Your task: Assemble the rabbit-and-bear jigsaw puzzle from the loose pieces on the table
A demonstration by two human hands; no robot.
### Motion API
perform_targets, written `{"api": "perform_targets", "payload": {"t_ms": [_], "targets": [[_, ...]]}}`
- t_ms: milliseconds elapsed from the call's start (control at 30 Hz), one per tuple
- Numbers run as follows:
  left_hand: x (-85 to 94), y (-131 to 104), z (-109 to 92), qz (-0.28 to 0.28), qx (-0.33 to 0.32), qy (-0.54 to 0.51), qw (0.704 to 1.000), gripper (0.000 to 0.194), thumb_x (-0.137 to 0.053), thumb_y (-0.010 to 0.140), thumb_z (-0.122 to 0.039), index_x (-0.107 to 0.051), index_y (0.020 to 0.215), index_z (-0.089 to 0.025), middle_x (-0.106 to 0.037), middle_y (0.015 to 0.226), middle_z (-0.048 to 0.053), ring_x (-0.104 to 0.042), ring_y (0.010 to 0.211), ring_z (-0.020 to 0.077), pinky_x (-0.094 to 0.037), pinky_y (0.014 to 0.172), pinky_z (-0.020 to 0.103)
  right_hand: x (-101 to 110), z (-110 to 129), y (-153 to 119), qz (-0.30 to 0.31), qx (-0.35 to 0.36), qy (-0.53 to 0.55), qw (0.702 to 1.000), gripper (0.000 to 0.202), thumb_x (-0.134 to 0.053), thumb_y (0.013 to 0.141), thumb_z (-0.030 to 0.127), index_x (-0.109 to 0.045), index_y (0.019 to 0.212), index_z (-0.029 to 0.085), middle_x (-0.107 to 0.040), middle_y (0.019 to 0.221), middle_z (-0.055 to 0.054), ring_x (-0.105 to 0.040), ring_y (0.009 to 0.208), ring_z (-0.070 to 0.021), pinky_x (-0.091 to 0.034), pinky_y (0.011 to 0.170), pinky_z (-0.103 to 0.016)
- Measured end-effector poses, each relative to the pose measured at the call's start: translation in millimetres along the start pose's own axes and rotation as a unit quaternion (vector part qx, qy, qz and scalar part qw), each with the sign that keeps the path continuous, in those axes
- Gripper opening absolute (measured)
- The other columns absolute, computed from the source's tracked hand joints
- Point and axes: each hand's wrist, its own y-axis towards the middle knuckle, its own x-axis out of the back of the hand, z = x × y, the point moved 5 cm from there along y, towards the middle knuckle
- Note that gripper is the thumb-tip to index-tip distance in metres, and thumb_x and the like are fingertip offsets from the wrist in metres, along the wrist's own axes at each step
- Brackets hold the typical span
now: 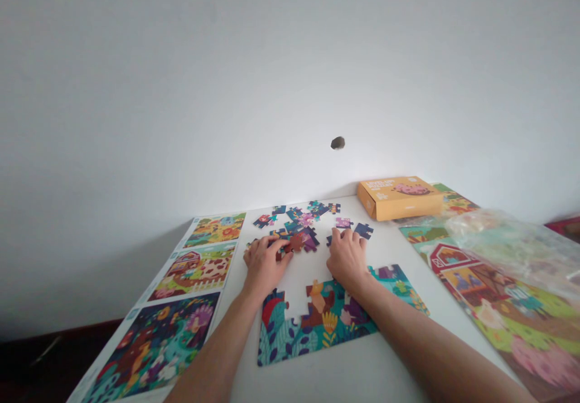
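My left hand (267, 264) is at the near left side of a pile of loose puzzle pieces (308, 217), thumb and forefinger closing on a brown puzzle piece (283, 254). Another brown piece (298, 241) lies just beyond its fingertips. Bent downward, the fingers of my right hand (348, 259) press on a dark blue puzzle piece, mostly covered by them. A purple piece (343, 223) and a dark blue piece (364, 230) lie close beyond that hand. Below both hands is a partly joined jigsaw puzzle (296, 339), its upper edge uneven; my right forearm hides part of it.
A picture sheet (214, 267) with three scenes lies along the left side of the white table (290, 385). At the back right stands a yellow puzzle box (405, 203). Clear plastic wrapping (502, 240) rests on a farm picture poster (493, 324). A white wall (281, 89) rises behind.
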Motion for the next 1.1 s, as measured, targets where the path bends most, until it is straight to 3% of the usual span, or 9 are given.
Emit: {"api": "perform_targets", "payload": {"t_ms": [133,433,733,900,1100], "targets": [[-3.7,-0.7,0.9,0.001,-0.019,0.0,1.0,0.024,-0.067,0.08,-0.034,-0.071,0.104,-0.033,-0.062,0.116,0.005,-0.052,0.11,0.0285,-0.039,0.091,0.044,-3.6,-5.1,3.3,0.011,-0.017,0.014,1.0,0.033,-0.054,0.08,0.019,-0.055,0.112,0.013,-0.056,0.105,-0.019,-0.053,0.1,-0.0318,-0.034,0.085,-0.042],[-8.4,0.4,3.3,0.001,-0.057,-0.02,0.998,0.026,-0.066,0.081,-0.031,-0.072,0.106,-0.031,-0.061,0.116,0.006,-0.054,0.109,0.0289,-0.04,0.093,0.046,-7.4,-7.1,6.6,0.017,-0.027,0.05,0.998,0.044,-0.058,0.081,0.028,-0.053,0.122,0.013,-0.056,0.11,-0.02,-0.051,0.105,-0.0345,-0.034,0.087,-0.043],[-8.7,-0.7,-5.7,0.01,-0.14,-0.074,0.987,0.025,-0.064,0.082,-0.024,-0.072,0.105,-0.03,-0.061,0.115,0.006,-0.054,0.108,0.0267,-0.044,0.095,0.045,-2.9,-1.2,5.2,0.004,-0.014,0.054,0.998,0.034,-0.045,0.093,0.039,-0.063,0.109,0.015,-0.058,0.108,-0.019,-0.052,0.105,-0.0338,-0.034,0.086,-0.044],[1.2,-3.8,-18.6,0.008,-0.189,-0.119,0.975,0.032,-0.069,0.079,-0.025,-0.069,0.111,-0.029,-0.062,0.118,0.005,-0.052,0.11,0.0265,-0.044,0.096,0.044,-1.0,7.4,3.2,0.009,0.049,0.088,0.995,0.041,-0.036,0.096,0.044,-0.065,0.108,0.017,-0.062,0.105,-0.016,-0.053,0.103,-0.0318,-0.034,0.086,-0.042],[1.5,-9.8,-28.3,0.076,-0.198,-0.182,0.96,0.062,-0.07,0.08,-0.023,-0.049,0.137,-0.031,-0.066,0.107,0.003,-0.055,0.103,0.0224,-0.045,0.095,0.04,-3.6,19.6,-2.0,0.046,0.133,0.124,0.982,0.047,-0.039,0.094,0.057,-0.065,0.11,0.021,-0.063,0.102,-0.013,-0.055,0.101,-0.0276,-0.034,0.085,-0.038]]}}
